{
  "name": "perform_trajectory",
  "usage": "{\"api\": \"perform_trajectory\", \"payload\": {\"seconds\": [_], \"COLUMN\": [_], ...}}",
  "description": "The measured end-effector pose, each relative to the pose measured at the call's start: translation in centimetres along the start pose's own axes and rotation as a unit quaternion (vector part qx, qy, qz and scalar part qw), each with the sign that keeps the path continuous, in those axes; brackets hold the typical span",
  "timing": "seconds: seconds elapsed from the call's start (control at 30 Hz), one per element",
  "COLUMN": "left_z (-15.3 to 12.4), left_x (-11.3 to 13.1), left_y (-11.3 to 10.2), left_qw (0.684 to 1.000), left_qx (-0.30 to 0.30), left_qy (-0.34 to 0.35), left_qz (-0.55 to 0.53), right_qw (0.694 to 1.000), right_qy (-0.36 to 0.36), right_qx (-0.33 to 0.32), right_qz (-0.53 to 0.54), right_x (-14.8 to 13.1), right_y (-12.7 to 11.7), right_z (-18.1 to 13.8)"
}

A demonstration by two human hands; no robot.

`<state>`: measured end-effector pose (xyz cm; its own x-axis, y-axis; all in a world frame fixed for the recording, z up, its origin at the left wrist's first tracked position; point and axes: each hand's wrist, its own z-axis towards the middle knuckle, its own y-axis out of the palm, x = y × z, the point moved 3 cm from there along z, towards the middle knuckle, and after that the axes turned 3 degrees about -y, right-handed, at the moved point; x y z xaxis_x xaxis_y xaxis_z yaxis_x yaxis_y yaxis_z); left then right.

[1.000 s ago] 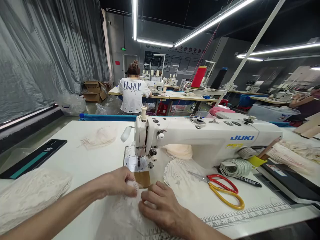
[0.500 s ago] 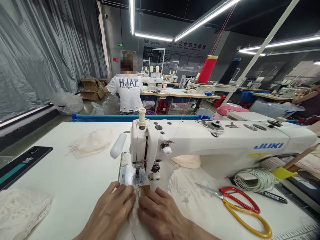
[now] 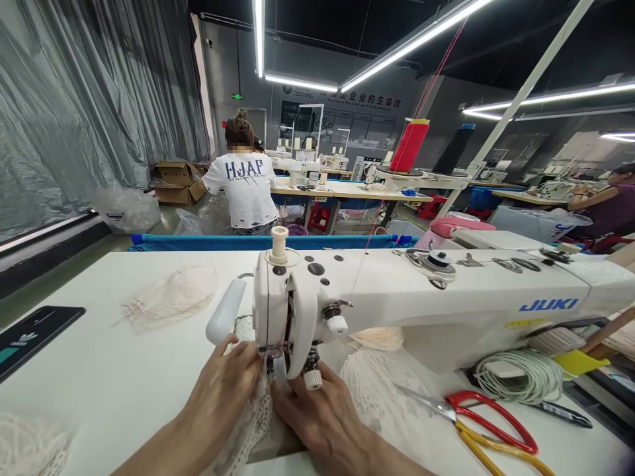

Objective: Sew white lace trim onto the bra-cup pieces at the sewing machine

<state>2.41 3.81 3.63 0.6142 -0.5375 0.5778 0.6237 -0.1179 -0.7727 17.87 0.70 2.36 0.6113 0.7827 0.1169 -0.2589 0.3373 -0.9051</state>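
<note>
White lace fabric [image 3: 255, 423] with a scalloped, holed edge runs under the needle area of a white sewing machine [image 3: 397, 284]. On its left side my left hand [image 3: 225, 383] holds the lace, fingers bent and pressed together close to the presser foot [image 3: 270, 365]. My right hand [image 3: 322, 413] is closed on the right side of the lace, its fingertips partly hidden behind the machine's lower knob. The lace trails toward me between both wrists, over a brownish-grey patch whose kind I cannot make out.
Scissors [image 3: 476, 420] with red and yellow handles lie right of my right hand, near coiled cord [image 3: 518, 367] and a black marker [image 3: 565, 413]. Fringed pale fabric [image 3: 372, 377] lies under the machine arm. More pale pieces [image 3: 171, 291] are at left. A person [image 3: 243, 185] sits ahead.
Both hands have moved forward, closer to the needle, with the lace. The right fingers now reach behind the knob. The camera view has shifted slightly.
</note>
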Motion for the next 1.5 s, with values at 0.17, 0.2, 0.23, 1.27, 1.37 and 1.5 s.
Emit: {"api": "perform_trajectory", "payload": {"seconds": [0.17,0.2,0.23,1.27,1.37,1.5], "left_z": [1.0,1.1,1.2,-2.3,-2.3,-4.5], "left_x": [-0.6,-0.7,-0.8,-1.1,-1.0,-0.1], "left_y": [0.0,0.0,0.0,1.6,1.5,2.7], "left_qw": [0.993,0.992,0.991,0.957,0.946,0.916], "left_qx": [0.016,0.023,0.028,0.143,0.155,0.135], "left_qy": [-0.108,-0.114,-0.111,0.132,0.144,0.13], "left_qz": [-0.037,-0.056,-0.071,0.217,0.246,0.355], "right_qw": [1.0,1.0,1.0,0.998,0.997,0.991], "right_qy": [0.028,0.03,0.028,0.043,0.058,0.078], "right_qx": [0.001,0.003,0.006,0.03,-0.009,-0.077], "right_qz": [0.008,0.007,0.007,0.023,0.039,0.083], "right_x": [0.4,0.5,0.5,0.2,0.2,0.2], "right_y": [-0.2,-0.3,-0.4,0.5,0.2,-0.9], "right_z": [0.3,0.3,0.4,-0.4,-0.2,0.3]}}
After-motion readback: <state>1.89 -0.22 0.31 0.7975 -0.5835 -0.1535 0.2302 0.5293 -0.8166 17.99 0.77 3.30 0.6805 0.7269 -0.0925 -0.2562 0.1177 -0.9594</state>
